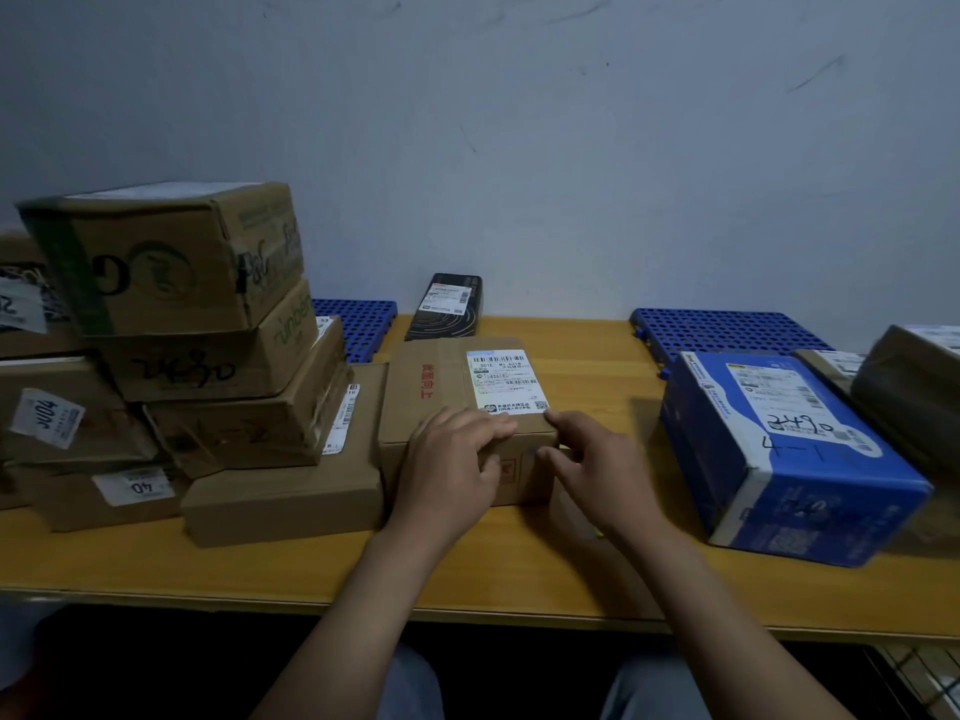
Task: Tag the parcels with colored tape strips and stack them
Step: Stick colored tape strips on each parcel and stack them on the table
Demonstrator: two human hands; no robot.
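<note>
Grey-trousered knees (649, 688) sit lowest in view, under the near edge of the wooden table (156, 563). On the table's left stands the stack (208, 356) of cardboard parcels, several layers high and leaning a little. At the right lies a blue parcel (779, 449) with handwritten numbers on top, well apart from the stack. Between them, touching the stack's lowest box, is the brown parcel (447, 376), label (506, 381) upward.

The left hand (452, 459) grips its near edge, fingers curled over the top and thumb down the front face. The right hand (587, 459) pinches the near right corner, forefinger on top, thumb against the front beside a small dark mark (532, 452). Whether that mark is a tape strip is too dim to tell.

This looks like the tagging step, a strip being pressed down on this parcel. If so, the next move calls for a firm two-handed hold and a level lift onto the leaning stack, set down squarely so nothing slides.
</note>
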